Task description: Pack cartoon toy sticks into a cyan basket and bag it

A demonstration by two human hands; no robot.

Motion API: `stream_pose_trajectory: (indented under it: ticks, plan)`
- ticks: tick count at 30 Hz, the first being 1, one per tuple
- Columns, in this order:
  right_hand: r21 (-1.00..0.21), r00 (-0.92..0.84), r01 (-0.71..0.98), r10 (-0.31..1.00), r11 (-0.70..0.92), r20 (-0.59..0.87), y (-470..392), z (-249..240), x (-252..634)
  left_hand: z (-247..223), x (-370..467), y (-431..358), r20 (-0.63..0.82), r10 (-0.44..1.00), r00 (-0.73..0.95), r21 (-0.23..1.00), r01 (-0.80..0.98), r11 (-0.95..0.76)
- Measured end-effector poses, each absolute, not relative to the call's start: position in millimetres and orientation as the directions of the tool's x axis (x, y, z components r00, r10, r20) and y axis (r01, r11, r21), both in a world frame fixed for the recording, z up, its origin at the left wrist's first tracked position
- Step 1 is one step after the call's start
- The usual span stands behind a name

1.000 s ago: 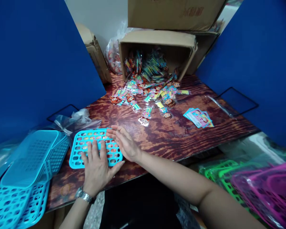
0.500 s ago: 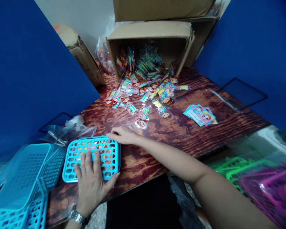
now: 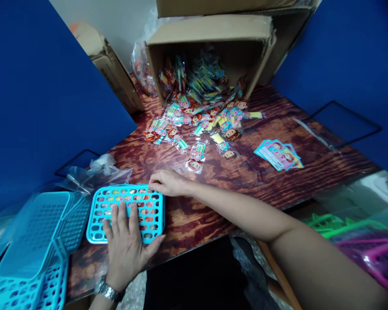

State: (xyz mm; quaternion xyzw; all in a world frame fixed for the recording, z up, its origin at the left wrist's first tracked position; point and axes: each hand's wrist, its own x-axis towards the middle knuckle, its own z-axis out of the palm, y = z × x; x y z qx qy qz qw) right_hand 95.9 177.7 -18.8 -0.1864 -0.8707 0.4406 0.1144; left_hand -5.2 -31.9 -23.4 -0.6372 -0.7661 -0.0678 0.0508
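A light-blue plastic basket (image 3: 96, 215) with a slotted lid sits near the table's front left, and colourful contents show through its holes. My left hand (image 3: 126, 241) lies flat on the lid with its fingers stretched out and the thumb by the near right corner. At the far right corner, my right hand (image 3: 167, 182) is closed, its fingers bent onto the rim. The undersides of its fingers are hidden. To the left, blue baskets (image 3: 32, 232) are nested in a pile with slotted blue lids (image 3: 16, 292) below them.
Small bagged cartoon-figure packs (image 3: 195, 157) spill from a tipped cardboard box (image 3: 210, 30) at the back. A fan of printed cards (image 3: 280, 155) lies to the right. Blue panels (image 3: 67, 86) flank the wooden table. Green (image 3: 352, 226) and magenta plastic parts (image 3: 375, 254) sit in bags at lower right.
The view has shifted slightly. Both hands keep nearly the same places on the basket, my left hand flat and my right at the far right corner.
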Motion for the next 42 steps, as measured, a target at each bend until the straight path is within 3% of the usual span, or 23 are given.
stream_pose_trajectory:
  ticks: [4, 8, 10, 16, 19, 22, 25, 27, 29, 33, 38, 42]
  plan:
    - [-0.904, -0.876, 0.271, 0.473, 0.33, -0.09, 179, -27, 94, -24, -6, -31, 0.163, 0.969, -0.184, 0.055, 0.983, 0.178]
    - [-0.961, -0.857, 0.249, 0.436, -0.118, -0.276, 177, -44, 89, -20, -5, -28, 0.138, 0.973, -0.184, 0.078, 0.982, 0.175]
    - [-0.945, -0.862, 0.216, 0.407, -0.245, -0.303, 174, -51, 88, -18, -4, -26, 0.12, 0.977, -0.178, 0.09, 0.982, 0.168]
    - [-0.961, -0.878, 0.15, 0.416, -0.234, -0.238, 165, -58, 93, -15, -10, -26, 0.111, 0.982, -0.151, 0.1, 0.985, 0.141]
    - [-0.95, -0.842, 0.114, 0.479, -0.291, -0.248, 145, -57, 102, -12, -34, -26, 0.087, 0.996, -0.026, 0.118, 0.993, 0.016]
    - [-0.938, -0.773, 0.092, 0.569, -0.335, -0.279, 112, -56, 114, -8, -66, -21, 0.041, 0.994, 0.098, 0.27, 0.957, -0.105]
    - [-0.907, -0.725, 0.092, 0.596, -0.412, -0.344, 77, -57, 121, -10, -84, -10, 0.068, 0.998, -0.008, 0.407, 0.913, -0.02]
    - [-0.887, -0.697, 0.052, 0.62, -0.458, -0.361, 57, -57, 122, -14, -84, -2, 0.153, 0.977, -0.148, 0.367, 0.926, 0.082]
    - [-0.876, -0.663, 0.002, 0.655, -0.483, -0.363, 44, -58, 121, -18, -81, 3, 0.268, 0.927, -0.26, 0.249, 0.949, 0.194]
    - [-0.871, -0.626, -0.059, 0.698, -0.488, -0.348, 32, -62, 120, -21, -77, 4, 0.373, 0.883, -0.287, 0.034, 0.955, 0.296]
    - [-0.845, -0.645, -0.063, 0.668, -0.531, -0.372, 16, -67, 114, -18, -72, 6, 0.332, 0.915, -0.228, -0.062, 0.963, 0.262]
    - [-0.798, -0.682, -0.049, 0.604, -0.6, -0.413, -6, -63, 103, -12, -59, 8, 0.149, 0.958, -0.246, -0.04, 0.966, 0.255]
